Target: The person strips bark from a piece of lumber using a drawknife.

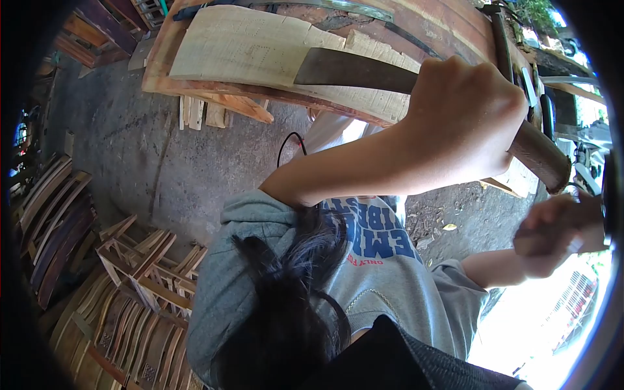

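Note:
My left hand (465, 117) is closed around a large chisel with a wide dark blade (357, 68) and a thick round wooden handle (543, 159). Its flat end rests over a pale curved wooden board (240, 49), which lies on a reddish-brown wooden workbench (156, 81). The board's edge near the blade is rough and chipped. Lower right, my right hand (546, 244) is smeared by motion close to the handle's butt end. It looks closed, with a blurred brown shape at it that I cannot make out.
Curved wooden pieces (55, 214) are piled at the left, above unfinished slatted wooden frames (140, 325). Wood offcuts (218, 114) stick out below the bench edge. A long flat metal strip (351, 8) lies behind the board. The concrete floor (195, 153) shows below.

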`<state>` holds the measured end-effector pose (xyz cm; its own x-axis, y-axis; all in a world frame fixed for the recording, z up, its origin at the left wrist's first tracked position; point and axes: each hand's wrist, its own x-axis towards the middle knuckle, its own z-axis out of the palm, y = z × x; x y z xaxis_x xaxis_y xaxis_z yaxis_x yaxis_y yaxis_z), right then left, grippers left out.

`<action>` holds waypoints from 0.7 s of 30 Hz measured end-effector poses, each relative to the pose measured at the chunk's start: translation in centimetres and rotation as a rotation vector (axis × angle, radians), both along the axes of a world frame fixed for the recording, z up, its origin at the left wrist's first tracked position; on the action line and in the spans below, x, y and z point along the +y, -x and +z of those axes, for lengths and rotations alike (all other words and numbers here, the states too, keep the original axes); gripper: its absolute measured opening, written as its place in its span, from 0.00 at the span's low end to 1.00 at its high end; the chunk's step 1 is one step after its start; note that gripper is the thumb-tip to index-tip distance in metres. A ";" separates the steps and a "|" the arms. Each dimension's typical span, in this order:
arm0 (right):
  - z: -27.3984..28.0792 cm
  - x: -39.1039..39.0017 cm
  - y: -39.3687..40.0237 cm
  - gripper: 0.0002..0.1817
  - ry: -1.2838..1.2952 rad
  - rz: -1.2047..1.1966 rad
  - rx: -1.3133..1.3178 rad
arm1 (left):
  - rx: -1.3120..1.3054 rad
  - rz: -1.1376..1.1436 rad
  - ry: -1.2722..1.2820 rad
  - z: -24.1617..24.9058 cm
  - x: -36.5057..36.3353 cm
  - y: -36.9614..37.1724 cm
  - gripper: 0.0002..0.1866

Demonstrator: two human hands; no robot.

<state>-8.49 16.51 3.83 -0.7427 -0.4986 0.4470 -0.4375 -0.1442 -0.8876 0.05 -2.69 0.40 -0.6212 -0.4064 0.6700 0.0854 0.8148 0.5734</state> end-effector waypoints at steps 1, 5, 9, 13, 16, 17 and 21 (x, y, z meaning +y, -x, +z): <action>1.0 0.0 0.8 0.31 -0.003 0.004 0.002 | 0.046 0.004 -0.003 0.0 0.0 0.0 0.06; 2.0 0.1 1.0 0.26 0.036 0.399 0.089 | 0.101 -0.043 -0.070 0.7 -0.6 -0.1 0.07; 1.6 0.0 -0.1 0.27 -0.177 0.093 0.057 | 0.091 -0.056 -0.087 1.1 -0.6 -0.6 0.07; 3.3 0.8 2.3 0.28 0.187 0.310 0.088 | 0.062 -0.029 -0.044 1.1 -0.4 -0.8 0.08; 2.5 0.3 1.6 0.27 0.183 0.294 0.075 | 0.036 -0.026 -0.044 0.8 -0.3 -0.6 0.08; 2.1 0.1 1.2 0.26 0.181 0.286 0.070 | 0.017 -0.032 -0.047 0.7 -0.2 -0.6 0.08; 2.0 0.6 1.1 0.21 0.171 0.514 -0.025 | 0.017 -0.047 -0.044 0.7 0.0 -0.6 0.08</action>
